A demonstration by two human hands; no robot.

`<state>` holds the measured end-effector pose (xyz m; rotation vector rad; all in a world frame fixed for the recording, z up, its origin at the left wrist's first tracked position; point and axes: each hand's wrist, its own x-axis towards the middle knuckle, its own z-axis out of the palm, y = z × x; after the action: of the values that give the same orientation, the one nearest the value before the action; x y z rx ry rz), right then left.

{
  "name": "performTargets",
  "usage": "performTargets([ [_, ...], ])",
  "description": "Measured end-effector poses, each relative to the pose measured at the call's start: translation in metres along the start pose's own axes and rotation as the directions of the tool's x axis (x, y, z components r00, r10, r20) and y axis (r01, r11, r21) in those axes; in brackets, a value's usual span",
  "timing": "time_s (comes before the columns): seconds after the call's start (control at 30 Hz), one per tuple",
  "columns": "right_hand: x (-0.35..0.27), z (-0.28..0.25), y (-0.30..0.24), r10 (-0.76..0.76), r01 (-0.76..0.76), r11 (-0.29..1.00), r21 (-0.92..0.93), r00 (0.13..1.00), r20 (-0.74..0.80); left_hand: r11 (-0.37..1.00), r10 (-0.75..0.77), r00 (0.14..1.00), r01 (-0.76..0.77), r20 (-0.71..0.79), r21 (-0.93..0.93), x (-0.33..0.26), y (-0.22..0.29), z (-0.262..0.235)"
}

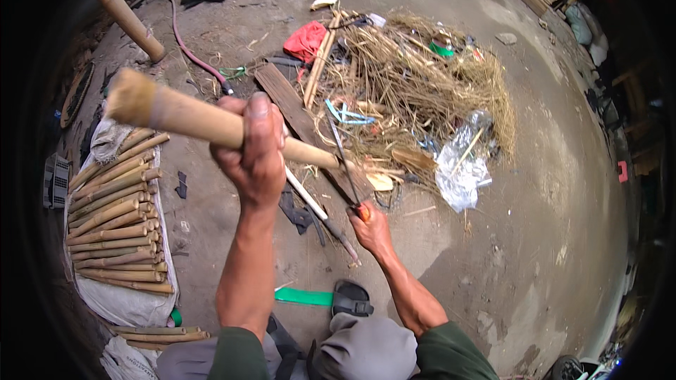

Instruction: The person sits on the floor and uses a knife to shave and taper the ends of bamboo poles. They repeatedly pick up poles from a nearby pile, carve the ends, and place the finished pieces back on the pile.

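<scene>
My left hand [252,142] is wrapped around a thick bamboo piece [193,114], raised and slanting, its wider end toward the upper left. My right hand [373,231] grips the orange-red handle of a long, thin-bladed knife [336,138]. The blade crosses the narrower, right end of the bamboo; whether it cuts into it I cannot tell. Beneath lies a dark wooden plank [280,91] on the ground. A white-and-dark stick [310,200] lies just below the bamboo, between my forearms.
Cut bamboo pieces [116,225] are stacked on a white sack [127,300] at left. A heap of dry stalks [401,77] lies ahead, with clear plastic [461,179] and a red bag [305,41]. A purple hose [186,49] and a bamboo post [127,17] are at upper left.
</scene>
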<state>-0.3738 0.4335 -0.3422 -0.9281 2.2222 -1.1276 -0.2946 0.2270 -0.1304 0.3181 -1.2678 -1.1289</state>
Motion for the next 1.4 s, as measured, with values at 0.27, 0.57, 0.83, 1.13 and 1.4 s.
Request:
performTargets([
  [0.27, 0.024, 0.015, 0.071, 0.327, -0.332, 0.943, 0.000, 0.930, 0.170, 0.997, 0.004, 0.995, 0.004, 0.104, -0.074, 0.007, -0.004, -0.041],
  [0.57, 0.005, -0.010, 0.010, 0.187, -0.187, 0.982, 0.025, 0.982, -0.016, 0.990, -0.072, 0.990, 0.085, 0.120, -0.109, -0.011, 0.004, -0.021],
  [0.83, 0.035, -0.019, -0.064, 0.207, -0.218, 0.973, 0.072, 0.969, 0.133, 0.997, -0.072, 0.991, 0.076, 0.109, -0.033, -0.016, 0.010, 0.007],
  [1.13, 0.021, -0.033, -0.052, -0.312, 0.357, 0.917, 0.175, 0.919, -0.240, 0.994, -0.078, 0.987, 0.066, 0.143, 0.088, -0.020, 0.011, 0.012],
  [1.4, 0.007, -0.008, 0.029, 0.289, -0.281, 0.957, -0.075, 0.950, 0.118, 0.991, -0.026, 0.990, 0.044, 0.139, -0.128, -0.020, 0.006, -0.003],
])
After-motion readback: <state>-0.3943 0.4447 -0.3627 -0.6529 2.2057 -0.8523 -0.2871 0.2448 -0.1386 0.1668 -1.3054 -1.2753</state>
